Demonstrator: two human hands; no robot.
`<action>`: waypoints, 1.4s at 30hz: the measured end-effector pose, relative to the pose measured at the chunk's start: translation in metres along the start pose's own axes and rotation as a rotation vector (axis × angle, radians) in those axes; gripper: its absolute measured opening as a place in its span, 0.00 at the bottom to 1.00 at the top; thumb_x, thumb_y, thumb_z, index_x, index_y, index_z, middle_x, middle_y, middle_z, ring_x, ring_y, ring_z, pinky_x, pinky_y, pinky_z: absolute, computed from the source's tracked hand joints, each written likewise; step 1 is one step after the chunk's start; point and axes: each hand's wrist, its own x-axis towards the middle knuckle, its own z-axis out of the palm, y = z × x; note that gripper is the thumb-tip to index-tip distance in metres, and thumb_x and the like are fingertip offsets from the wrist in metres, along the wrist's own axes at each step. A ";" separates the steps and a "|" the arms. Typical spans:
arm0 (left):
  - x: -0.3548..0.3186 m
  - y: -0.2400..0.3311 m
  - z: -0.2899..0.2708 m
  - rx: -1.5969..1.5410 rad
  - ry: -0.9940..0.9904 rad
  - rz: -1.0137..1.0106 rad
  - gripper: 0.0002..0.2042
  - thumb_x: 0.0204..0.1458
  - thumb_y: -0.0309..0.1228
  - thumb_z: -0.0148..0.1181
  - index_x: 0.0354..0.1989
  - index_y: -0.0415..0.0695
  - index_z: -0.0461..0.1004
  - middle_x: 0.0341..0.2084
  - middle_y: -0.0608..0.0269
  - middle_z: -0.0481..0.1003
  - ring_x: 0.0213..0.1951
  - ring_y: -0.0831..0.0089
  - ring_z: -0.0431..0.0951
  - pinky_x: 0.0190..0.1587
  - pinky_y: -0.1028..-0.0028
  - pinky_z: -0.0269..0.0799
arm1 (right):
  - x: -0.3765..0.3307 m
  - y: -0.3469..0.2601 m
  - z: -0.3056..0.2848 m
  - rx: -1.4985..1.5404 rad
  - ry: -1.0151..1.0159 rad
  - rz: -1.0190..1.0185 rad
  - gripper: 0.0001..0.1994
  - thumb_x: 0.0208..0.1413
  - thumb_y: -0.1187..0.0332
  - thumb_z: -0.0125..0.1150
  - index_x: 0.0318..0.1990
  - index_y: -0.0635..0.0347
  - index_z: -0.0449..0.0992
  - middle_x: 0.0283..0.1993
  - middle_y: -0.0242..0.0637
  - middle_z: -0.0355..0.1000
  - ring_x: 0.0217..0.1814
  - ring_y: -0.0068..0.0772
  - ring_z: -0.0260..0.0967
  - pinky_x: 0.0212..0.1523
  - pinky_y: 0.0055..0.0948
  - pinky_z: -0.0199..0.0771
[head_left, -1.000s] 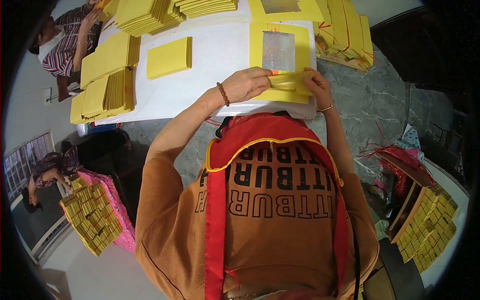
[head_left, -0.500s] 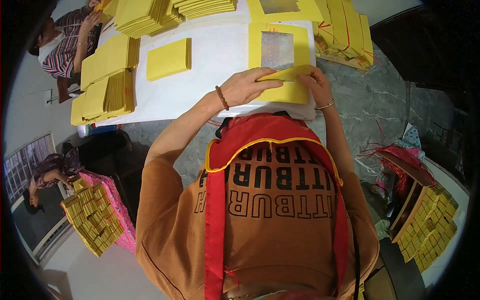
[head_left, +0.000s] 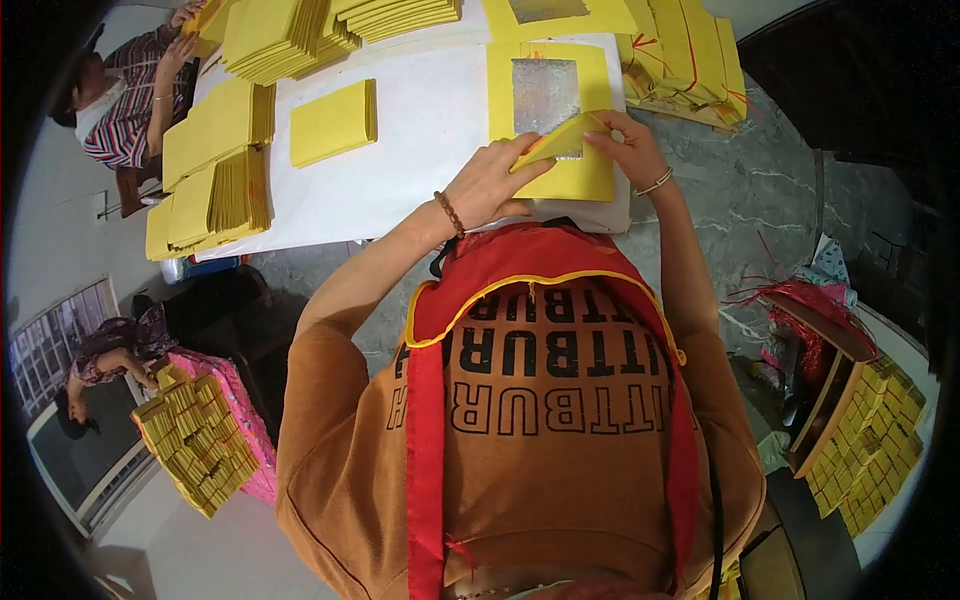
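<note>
My left hand, with a beaded bracelet at its wrist, grips the left end of a narrow folded strip of yellow paper. The strip's right end is pinched between thumb and fingers of my right hand, which wears a bangle. It slants up to the right over a flat yellow sheet at the table's near right. A silver foil rectangle shows on the yellow paper, its lower part crossed by the strip. Whether strip and sheet are separate papers I cannot tell.
The white-covered table bears a small folded yellow stack, with larger stacks at the left and far edge. Tied yellow bundles stand beyond its right side. A person handles yellow paper at far left; another stands lower left.
The folded strip has tilted more steeply, its right end raised by my right hand. My left hand keeps hold of the other end. The whole view has shifted slightly.
</note>
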 end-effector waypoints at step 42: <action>0.000 -0.011 -0.010 -0.334 0.192 -0.254 0.10 0.51 0.29 0.47 0.40 0.40 0.69 0.30 0.55 0.73 0.28 0.63 0.73 0.33 0.72 0.69 | -0.001 0.019 0.002 0.229 0.013 0.046 0.10 0.47 0.68 0.58 0.35 0.63 0.71 0.31 0.26 0.67 0.33 0.15 0.60 0.36 0.16 0.61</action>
